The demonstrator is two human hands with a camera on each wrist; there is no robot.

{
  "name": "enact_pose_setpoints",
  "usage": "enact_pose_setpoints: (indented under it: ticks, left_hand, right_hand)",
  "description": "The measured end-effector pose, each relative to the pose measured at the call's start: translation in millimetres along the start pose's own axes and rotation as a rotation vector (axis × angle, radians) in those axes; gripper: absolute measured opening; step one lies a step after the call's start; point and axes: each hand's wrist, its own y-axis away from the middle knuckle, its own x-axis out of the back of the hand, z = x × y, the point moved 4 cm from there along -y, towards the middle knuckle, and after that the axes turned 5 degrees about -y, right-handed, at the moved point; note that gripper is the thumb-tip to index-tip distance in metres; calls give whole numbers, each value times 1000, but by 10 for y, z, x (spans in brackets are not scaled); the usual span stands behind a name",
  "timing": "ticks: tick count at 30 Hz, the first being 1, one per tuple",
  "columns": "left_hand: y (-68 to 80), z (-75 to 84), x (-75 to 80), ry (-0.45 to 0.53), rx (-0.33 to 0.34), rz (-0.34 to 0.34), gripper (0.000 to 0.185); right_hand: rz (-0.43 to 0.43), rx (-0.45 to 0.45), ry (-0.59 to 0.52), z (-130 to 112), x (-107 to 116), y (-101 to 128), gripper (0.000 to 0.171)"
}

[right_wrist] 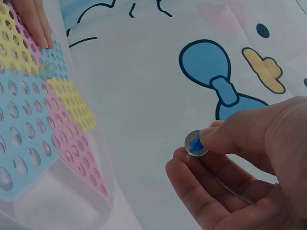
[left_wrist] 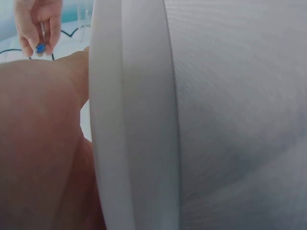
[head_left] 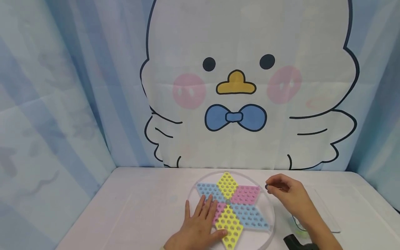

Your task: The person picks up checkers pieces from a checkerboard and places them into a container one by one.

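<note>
A round, clear-rimmed Chinese checkers board [head_left: 250,216] lies on the table, its star of yellow, pink and blue sections full of small holes. One pale glass marble [right_wrist: 48,71] sits at the star's centre. My left hand [head_left: 201,227] rests on the board's left side, fingers spread over the blue and pink sections and the thumb on the front yellow one. Above the table, right of the board, my right hand [head_left: 289,194] pinches a clear marble with a blue swirl [right_wrist: 193,145] between thumb and fingers. In the left wrist view a large grey-white edge fills most of the picture.
Beyond my right forearm lies a clear, thin-edged rectangular item [head_left: 332,222] on the white table [head_left: 140,208]. A black object [head_left: 295,242] stands at the front edge, close to that forearm. A curtain [head_left: 234,146] with a cartoon bird hangs behind.
</note>
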Motion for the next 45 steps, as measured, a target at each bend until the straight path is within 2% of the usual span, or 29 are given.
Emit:
enact_pose_setpoints:
  ticks: [4,18,26,34,42,45]
  left_hand:
    - [5,-1,2,-9,-5,7,98]
    - [16,-1,6,-2,-14,18,99]
    - [7,-5,-17,6,-17,18,99]
    - [24,0,10,12,-15,24,98]
    - [15,-4,3,5,-15,24,99]
    - [11,-5,-5,5,-16,27,99]
  right_hand:
    - [-4,-30,13,46,63,3,22]
    - [22,-9,7,157,261,11,24]
    - [25,-106,51,310,341,4,27]
    - [31,-257,97,449,354,-63,29]
    - [18,-331,120,599,360,-84,28]
    - [6,-331,122,631,357,-94,27]
